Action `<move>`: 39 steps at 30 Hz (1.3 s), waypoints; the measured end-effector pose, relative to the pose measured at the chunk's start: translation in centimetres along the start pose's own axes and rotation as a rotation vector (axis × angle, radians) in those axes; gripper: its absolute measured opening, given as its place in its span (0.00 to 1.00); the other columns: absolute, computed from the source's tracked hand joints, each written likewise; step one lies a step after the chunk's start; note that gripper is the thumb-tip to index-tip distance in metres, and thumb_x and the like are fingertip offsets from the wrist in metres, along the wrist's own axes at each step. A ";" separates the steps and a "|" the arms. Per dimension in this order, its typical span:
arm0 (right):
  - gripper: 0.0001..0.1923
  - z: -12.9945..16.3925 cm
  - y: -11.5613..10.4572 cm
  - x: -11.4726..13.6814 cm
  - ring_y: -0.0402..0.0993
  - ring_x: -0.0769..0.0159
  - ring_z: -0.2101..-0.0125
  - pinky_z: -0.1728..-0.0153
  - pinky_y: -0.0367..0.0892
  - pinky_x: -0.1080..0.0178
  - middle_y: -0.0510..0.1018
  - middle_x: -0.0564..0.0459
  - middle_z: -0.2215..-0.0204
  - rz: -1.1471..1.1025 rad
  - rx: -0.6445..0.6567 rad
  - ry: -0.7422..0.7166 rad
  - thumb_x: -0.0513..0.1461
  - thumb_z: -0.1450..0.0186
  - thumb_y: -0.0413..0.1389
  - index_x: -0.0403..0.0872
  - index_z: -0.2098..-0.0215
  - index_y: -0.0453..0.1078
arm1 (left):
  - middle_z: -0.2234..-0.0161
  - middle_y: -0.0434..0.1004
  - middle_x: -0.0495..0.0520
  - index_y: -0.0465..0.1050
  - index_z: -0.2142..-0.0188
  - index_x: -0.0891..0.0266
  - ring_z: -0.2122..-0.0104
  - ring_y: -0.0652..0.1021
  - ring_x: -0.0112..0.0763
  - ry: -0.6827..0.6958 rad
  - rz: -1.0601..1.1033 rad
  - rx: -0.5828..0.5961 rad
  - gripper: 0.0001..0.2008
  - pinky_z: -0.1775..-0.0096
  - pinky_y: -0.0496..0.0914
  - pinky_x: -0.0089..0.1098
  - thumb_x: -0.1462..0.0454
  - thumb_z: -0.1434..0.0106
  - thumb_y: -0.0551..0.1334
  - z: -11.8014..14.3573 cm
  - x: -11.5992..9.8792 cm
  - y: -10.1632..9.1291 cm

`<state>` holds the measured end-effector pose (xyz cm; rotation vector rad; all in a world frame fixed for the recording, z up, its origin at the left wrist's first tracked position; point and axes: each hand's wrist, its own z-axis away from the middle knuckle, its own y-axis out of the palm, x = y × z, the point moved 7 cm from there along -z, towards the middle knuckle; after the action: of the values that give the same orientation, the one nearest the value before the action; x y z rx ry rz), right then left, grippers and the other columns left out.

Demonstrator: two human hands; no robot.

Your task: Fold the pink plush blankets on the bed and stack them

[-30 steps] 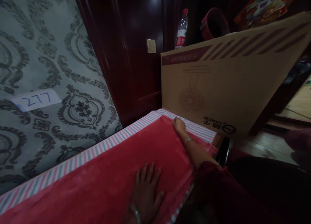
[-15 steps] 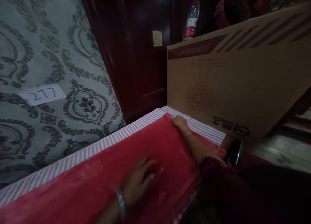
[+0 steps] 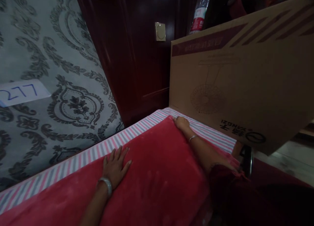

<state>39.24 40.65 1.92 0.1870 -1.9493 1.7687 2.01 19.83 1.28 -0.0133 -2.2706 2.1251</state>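
The left hand (image 3: 115, 167) has slid from the middle of the red blanket (image 3: 157, 173) out to its far edge, and now lies flat with fingers spread where the blanket meets the striped sheet (image 3: 80, 159), its grip wide and holding nothing. The right hand (image 3: 182, 122) has stayed at the far corner, fingers curled over the blanket's edge, so the smoothing looks nearly done. Just beyond stands a cardboard box (image 3: 235, 82).
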 end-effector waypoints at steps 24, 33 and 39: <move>0.24 -2.1 0.7 3.0 0.73 0.54 0.47 0.54 0.66 0.62 0.77 0.41 0.47 0.041 0.030 -0.126 0.51 0.28 0.48 0.45 0.46 0.72 | 0.63 0.83 0.60 0.70 0.61 0.58 0.60 0.82 0.46 -0.239 0.015 0.130 0.20 0.62 0.68 0.36 0.51 0.30 0.44 -4.9 6.4 -1.3; 0.28 4.5 -3.2 -5.8 0.75 0.53 0.49 0.56 0.67 0.62 0.77 0.38 0.47 0.134 0.100 0.011 0.54 0.28 0.46 0.43 0.46 0.73 | 0.63 0.82 0.64 0.70 0.64 0.58 0.60 0.81 0.49 -0.197 0.026 0.136 0.23 0.61 0.70 0.39 0.49 0.31 0.43 -5.4 6.2 -1.9; 0.20 9.0 -3.9 -8.4 0.72 0.56 0.45 0.51 0.65 0.62 0.77 0.40 0.46 0.189 0.031 0.052 0.48 0.27 0.47 0.46 0.46 0.72 | 0.58 0.81 0.69 0.72 0.60 0.62 0.56 0.80 0.52 -0.172 -0.004 0.148 0.28 0.58 0.70 0.41 0.49 0.30 0.39 -5.3 5.3 -2.2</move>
<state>45.74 29.57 1.36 -0.0341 -1.9586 1.9037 -3.14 25.12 3.91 0.1845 -2.1881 2.3709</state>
